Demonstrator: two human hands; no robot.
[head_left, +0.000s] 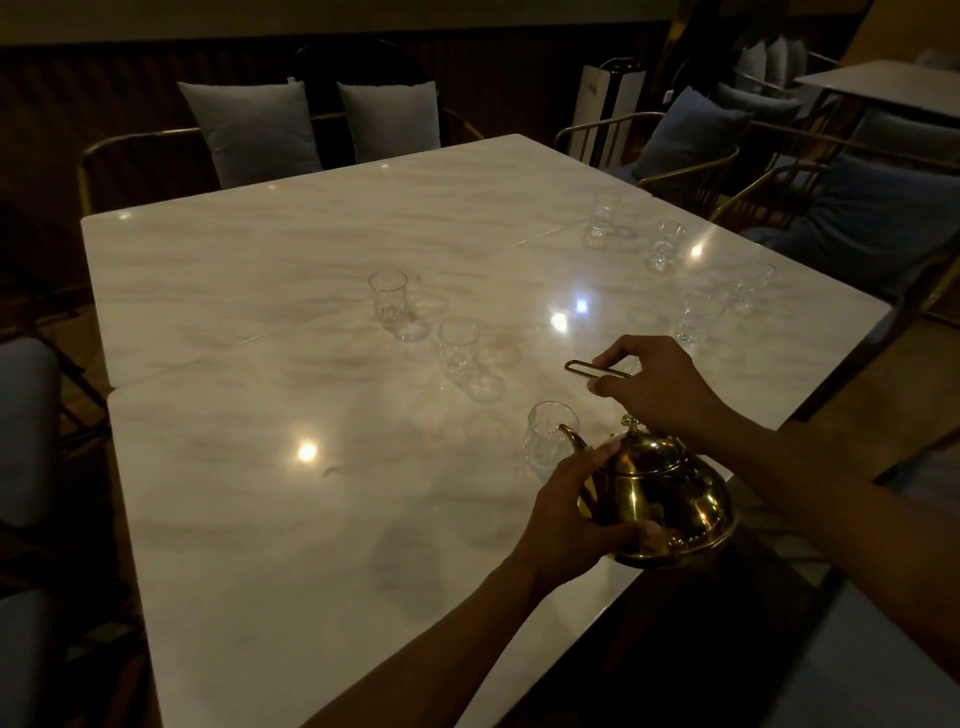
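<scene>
With your left hand (566, 519) curled round the pot (670, 493) and your right hand (654, 387) pinching its handle (597, 370), tip slowly so the spout (574, 436) pours into the glass (545, 431).

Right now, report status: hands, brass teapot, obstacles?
Left hand grips shiny round brass teapot body. Right hand pinches its thin wire handle. Clear drinking glass stands close beyond spout.

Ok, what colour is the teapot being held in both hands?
The teapot is shiny gold all over, with bright reflections; the head view shows it best.
</scene>
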